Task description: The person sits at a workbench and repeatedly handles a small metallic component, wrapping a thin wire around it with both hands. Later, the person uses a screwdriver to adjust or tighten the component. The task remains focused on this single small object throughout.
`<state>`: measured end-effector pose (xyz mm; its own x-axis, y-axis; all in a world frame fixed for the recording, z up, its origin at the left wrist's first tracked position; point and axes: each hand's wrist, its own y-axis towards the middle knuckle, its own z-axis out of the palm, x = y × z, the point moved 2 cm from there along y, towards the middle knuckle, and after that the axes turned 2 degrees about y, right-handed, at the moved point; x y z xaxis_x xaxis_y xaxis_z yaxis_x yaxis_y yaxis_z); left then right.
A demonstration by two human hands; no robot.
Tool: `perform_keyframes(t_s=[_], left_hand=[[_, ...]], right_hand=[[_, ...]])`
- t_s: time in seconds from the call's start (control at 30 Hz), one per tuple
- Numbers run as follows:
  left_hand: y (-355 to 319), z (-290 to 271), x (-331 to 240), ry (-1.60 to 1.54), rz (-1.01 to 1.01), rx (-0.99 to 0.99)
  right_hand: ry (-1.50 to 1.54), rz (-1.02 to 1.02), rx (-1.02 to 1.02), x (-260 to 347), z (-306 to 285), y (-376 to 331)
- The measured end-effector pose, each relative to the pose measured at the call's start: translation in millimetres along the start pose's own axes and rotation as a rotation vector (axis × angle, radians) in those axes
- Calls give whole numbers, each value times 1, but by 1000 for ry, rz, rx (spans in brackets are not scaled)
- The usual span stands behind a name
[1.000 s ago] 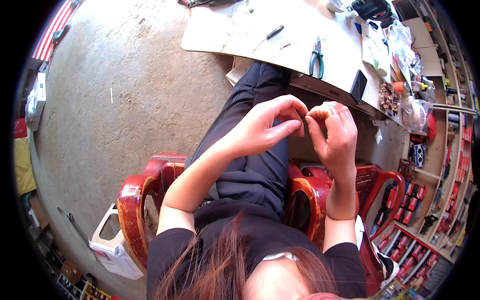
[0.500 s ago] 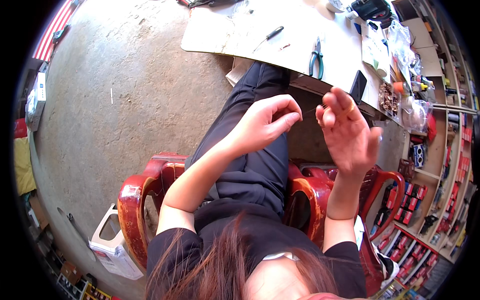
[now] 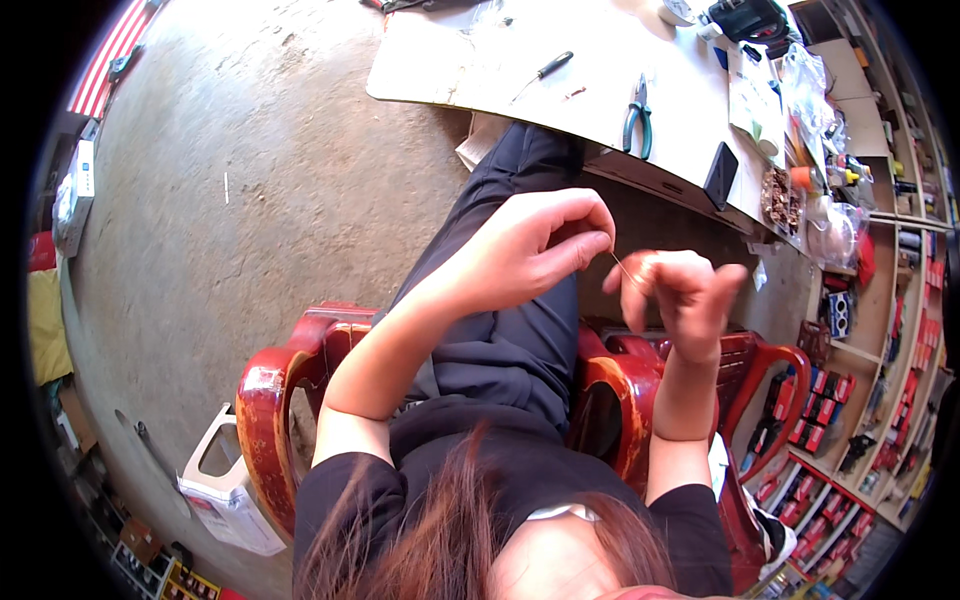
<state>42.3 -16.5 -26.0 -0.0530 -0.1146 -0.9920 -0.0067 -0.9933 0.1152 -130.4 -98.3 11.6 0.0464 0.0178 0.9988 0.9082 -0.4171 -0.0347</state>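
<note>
My left hand [image 3: 555, 240] is above my lap, its thumb and index finger pinched on one end of a thin, hair-fine wire [image 3: 622, 264]. The strand runs across the short gap to my right hand [image 3: 688, 295], where coppery glints show at the curled fingers. That hand is blurred by motion; its fingers bend inward around the wire while the thumb sticks out to the side. How the wire lies among those fingers is hard to make out.
On the white table [image 3: 480, 75] lie pliers [image 3: 638, 120], a screwdriver [image 3: 545, 75] and a black phone [image 3: 720, 175]. Plastic bags [image 3: 800, 85] and a heap of brown bits [image 3: 780, 200] fill its right side. Red chair arms [image 3: 265, 410] flank me. Stocked shelves [image 3: 900, 350] stand right.
My right hand has dropped toward me and turned, its fingers curling inward. The wire between the hands now shows. My left hand has barely shifted, still pinching.
</note>
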Motion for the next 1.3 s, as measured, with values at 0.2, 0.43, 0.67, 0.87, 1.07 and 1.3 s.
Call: perform_keyframes(t_s=[0.2,0.43,0.67,0.87,1.07,1.3], left_hand=[[-1,14,5,-28,38,103],[-3,5,-1,56,100,-30],[-2,6,6,5,98,49],[-2,9,3,38,66,71],[-3,-4,4,67,49,-6],[0,8,9,5,140,107]], right_hand=[[648,-363,-91,12,4,12],[-701,-164,-153,-3,-5,14],[721,-270,256,1,3,5],[-351,-255,-357,12,6,14],[-457,22,-95,-7,-5,1],[711,-400,-67,11,2,17]])
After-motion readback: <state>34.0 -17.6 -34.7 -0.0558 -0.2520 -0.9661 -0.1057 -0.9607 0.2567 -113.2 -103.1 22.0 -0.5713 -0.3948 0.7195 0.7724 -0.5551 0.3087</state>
